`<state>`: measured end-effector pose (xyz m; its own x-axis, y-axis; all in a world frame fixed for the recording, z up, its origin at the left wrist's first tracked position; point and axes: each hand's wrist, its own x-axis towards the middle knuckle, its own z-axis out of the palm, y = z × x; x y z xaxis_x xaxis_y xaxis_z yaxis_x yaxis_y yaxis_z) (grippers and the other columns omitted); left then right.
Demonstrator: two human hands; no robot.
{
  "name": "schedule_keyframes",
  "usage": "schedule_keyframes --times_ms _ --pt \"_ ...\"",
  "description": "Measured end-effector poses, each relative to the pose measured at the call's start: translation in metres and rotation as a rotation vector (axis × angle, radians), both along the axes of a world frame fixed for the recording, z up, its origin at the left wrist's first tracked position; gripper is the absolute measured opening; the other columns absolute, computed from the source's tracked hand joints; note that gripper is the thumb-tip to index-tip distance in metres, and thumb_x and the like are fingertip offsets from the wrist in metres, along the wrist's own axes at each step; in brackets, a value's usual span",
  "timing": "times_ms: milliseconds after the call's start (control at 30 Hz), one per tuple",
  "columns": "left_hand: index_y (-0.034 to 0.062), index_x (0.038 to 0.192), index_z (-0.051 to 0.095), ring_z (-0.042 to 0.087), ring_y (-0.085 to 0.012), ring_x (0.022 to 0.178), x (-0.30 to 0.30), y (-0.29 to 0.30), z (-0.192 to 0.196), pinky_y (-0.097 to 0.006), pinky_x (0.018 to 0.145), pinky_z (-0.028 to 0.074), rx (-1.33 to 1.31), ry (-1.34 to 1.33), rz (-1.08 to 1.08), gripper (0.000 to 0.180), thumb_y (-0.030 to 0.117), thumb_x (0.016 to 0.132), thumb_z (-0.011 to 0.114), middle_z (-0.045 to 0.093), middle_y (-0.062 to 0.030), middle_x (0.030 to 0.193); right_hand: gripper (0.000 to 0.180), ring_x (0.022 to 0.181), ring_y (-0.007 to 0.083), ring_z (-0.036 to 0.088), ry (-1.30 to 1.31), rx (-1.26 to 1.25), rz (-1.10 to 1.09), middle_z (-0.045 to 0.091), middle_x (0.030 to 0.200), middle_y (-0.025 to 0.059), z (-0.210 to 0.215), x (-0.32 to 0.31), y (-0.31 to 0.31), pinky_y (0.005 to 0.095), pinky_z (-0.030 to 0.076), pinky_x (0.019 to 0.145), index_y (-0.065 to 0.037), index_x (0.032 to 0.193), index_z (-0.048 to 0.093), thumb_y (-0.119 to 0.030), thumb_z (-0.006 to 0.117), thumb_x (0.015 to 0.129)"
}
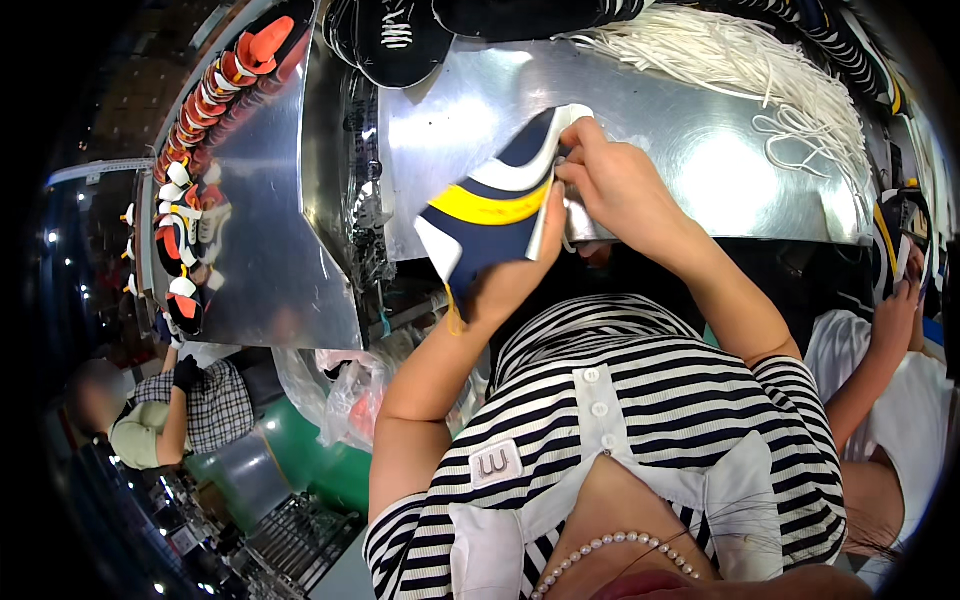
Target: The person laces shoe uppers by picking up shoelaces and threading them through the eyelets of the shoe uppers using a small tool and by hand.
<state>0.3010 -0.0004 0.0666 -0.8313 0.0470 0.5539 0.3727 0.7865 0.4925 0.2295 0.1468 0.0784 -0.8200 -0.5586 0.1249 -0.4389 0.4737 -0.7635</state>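
You have the shoe top (490, 205) up in the air, in front of your chest, over the near side of the shiny metal table (430, 140). It tilts, with its white tip up and to the right, and its other end down and to the left.

Your left hand (530, 268) holds it from below and at the right side. Most of those fingers hide behind it, so you cannot tell from here if they are spread or pressed together. Your right hand (620, 185) is at the upper right edge, with the thumb and first finger pinching the white rim close to the tip. It is too small to tell if they pinch a lace there too.

Some of the making looks done: the dark blue, white and yellow parts are all joined into one piece. But no sole shows on it, so it does not look like a whole shoe. No lace shows on the side that faces up; the inside is hidden. A yellow string (453, 310) hangs loose from the low end.

The big heap of white laces (720, 60) lies on the table, well apart from your hands. Black shoes (395, 40) sit at the far edge.
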Motion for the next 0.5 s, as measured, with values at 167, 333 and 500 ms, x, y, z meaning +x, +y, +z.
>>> schedule_keyframes --times_ms 167,333,500 --pt "-0.0043 0.112 0.063 0.063 -0.0196 0.098 0.012 -0.035 -0.006 -0.031 0.094 0.046 1.046 -0.677 0.037 0.034 0.026 0.097 0.056 0.066 -0.0119 0.110 0.020 0.074 0.0250 0.068 0.021 0.028 0.064 0.069 0.089 0.0140 0.026 -0.013 0.029 0.0338 0.051 0.068 0.001 0.106 0.057 -0.010 0.060 0.089" --pt "-0.0035 0.115 0.059 0.065 -0.0204 0.092 -0.013 -0.036 0.008 -0.033 0.085 0.052 1.125 -0.610 0.041 0.040 0.029 0.093 0.064 0.067 -0.0116 0.102 0.034 0.081 0.0117 0.060 -0.431 -0.330 -0.019 0.066 0.099 0.0025 -0.009 -0.039 0.031 0.0228 0.046 0.078 -0.004 0.109 0.064 -0.016 0.075 0.079" --pt "-0.0039 0.106 0.063 0.064 -0.0164 0.088 -0.024 -0.069 -0.008 -0.029 0.079 0.050 0.758 -0.758 0.009 0.032 0.025 0.092 0.065 0.068 -0.0079 0.100 0.036 0.076 0.0063 0.057 -0.652 -0.477 -0.195 0.064 0.087 0.0010 -0.010 -0.047 0.007 0.0184 0.041 0.067 -0.005 0.104 0.063 -0.024 0.078 0.078"
